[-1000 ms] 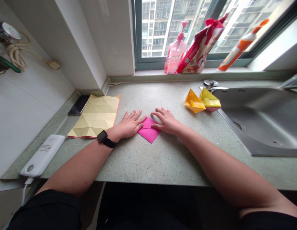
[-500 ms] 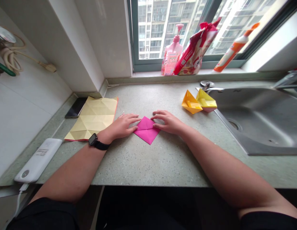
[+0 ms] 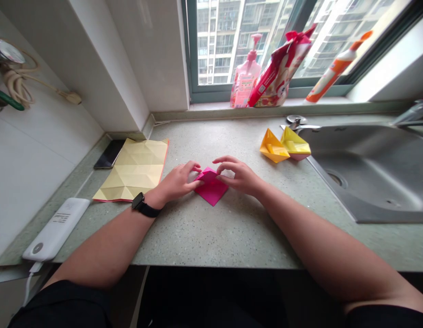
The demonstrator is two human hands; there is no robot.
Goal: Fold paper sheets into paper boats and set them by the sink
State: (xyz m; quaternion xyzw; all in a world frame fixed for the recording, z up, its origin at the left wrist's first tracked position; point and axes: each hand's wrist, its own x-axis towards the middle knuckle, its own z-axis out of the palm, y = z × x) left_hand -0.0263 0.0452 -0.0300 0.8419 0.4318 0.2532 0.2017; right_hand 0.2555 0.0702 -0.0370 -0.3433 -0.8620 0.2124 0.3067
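A folded magenta origami paper (image 3: pixel 212 190), roughly diamond-shaped, lies on the countertop in front of me, its upper flap lifted. My left hand (image 3: pixel 180 181) grips the paper's left side between thumb and fingers. From the right, my right hand (image 3: pixel 239 176) pinches the raised flap near the top corner with thumb and forefinger. A black watch (image 3: pixel 145 205) is on my left wrist. Part of the paper's upper edge is hidden behind the fingers.
Creased yellow sheets (image 3: pixel 131 171) and a dark phone (image 3: pixel 109 154) lie at left, with a white power bank (image 3: pixel 57 228) nearer. Folded orange (image 3: pixel 274 146) and yellow (image 3: pixel 296 143) paper boats stand beside the steel sink (image 3: pixel 378 182). A pink pump bottle (image 3: pixel 246 79) stands on the sill.
Both hands have closed on the magenta paper, and its upper flap has come up off the lower layer. The fingertips have curled in toward the top corner.
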